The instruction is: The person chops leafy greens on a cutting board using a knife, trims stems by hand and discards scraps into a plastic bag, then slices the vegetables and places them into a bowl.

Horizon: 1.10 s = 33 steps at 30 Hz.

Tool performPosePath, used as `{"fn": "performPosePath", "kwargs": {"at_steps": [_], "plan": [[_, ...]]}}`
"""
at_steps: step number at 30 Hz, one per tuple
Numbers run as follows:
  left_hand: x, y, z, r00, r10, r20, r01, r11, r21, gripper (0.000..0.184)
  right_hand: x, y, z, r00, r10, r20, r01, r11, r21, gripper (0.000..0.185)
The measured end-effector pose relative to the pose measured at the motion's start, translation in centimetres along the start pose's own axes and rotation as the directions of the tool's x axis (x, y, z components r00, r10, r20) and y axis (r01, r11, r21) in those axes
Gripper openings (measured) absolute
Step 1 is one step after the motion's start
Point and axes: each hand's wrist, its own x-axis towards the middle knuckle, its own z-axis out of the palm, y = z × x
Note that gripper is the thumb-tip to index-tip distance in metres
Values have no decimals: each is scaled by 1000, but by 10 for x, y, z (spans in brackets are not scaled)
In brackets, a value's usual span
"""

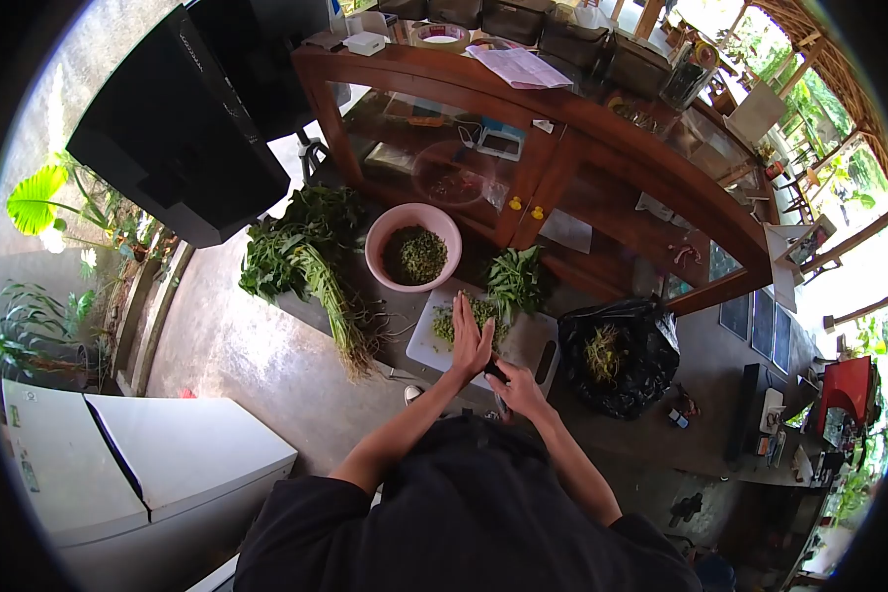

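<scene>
My left hand [471,338] is stretched out flat, fingers together, over chopped greens [446,324] on a white cutting board [426,345]. My right hand [519,386] is closed round the black handle of a knife [496,371] at the board's near edge, just right of my left hand; the blade is mostly hidden. Uncut leafy greens [516,280] lie at the board's far side. Beyond the board to the left stands a pink bowl [373,247] holding chopped greens.
A large bunch of rooted greens [311,266] lies left of the bowl. To the right sits a black plastic bag [651,345] with root scraps [603,355]. Behind rises a wooden glass cabinet [553,183]. A white fridge [187,454] stands at lower left.
</scene>
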Motion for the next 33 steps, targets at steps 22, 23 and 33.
{"fn": "performPosePath", "kwargs": {"at_steps": [22,23,33], "plan": [[114,12,-74,971,61,-229,-76,995,-59,75,133,-63,-18,995,-17,97,22,999,-45,47],[123,9,-80,969,52,-242,-69,996,-63,75,144,-64,-18,995,-20,101,25,999,-46,47],[158,-102,-88,963,-238,-129,263,936,235,69,204,-41,5,991,39,130,40,831,-555,52]]}}
